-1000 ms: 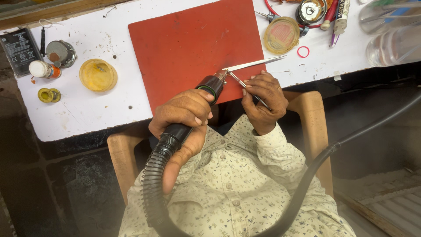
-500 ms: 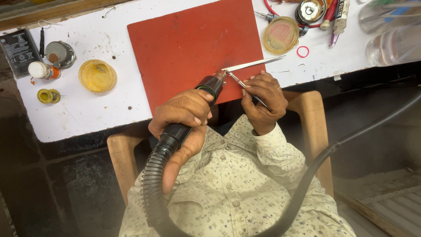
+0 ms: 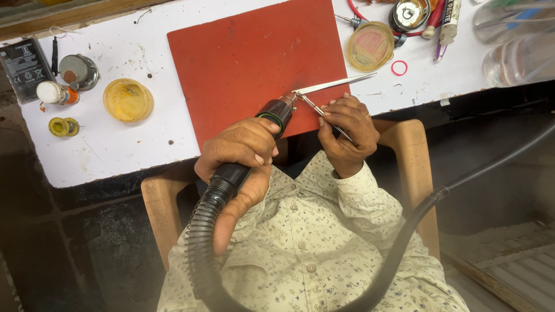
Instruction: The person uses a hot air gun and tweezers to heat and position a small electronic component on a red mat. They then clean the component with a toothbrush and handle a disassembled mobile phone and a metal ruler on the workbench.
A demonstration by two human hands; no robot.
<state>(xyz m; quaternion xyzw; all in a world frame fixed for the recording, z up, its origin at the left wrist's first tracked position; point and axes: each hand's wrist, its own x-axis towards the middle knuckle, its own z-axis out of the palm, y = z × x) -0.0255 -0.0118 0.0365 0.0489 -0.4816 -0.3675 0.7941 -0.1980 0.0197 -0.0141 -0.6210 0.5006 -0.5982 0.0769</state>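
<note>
My left hand (image 3: pixel 240 153) grips a black hot-air handpiece (image 3: pixel 272 115) whose ribbed black hose (image 3: pixel 199 242) runs down past my shirt. Its metal nozzle points right, toward the tip of the thin metal tweezers (image 3: pixel 329 118) pinched in my right hand (image 3: pixel 345 130). Nozzle and tweezer tips meet just above the lower right corner of the red mat (image 3: pixel 254 58). A second pair of silver tweezers (image 3: pixel 338 84) lies on the white table (image 3: pixel 115 150) beside that corner. What the tweezers pinch is too small to tell.
Left of the mat lie a yellow round lid (image 3: pixel 128 100), a solder spool (image 3: pixel 62 126), a small white bottle (image 3: pixel 55 92), a metal tin (image 3: pixel 79 70) and a black battery (image 3: pixel 23 63). At the right stand a round tin (image 3: pixel 370 45), a small red ring (image 3: pixel 399 67) and clear containers (image 3: pixel 517 40).
</note>
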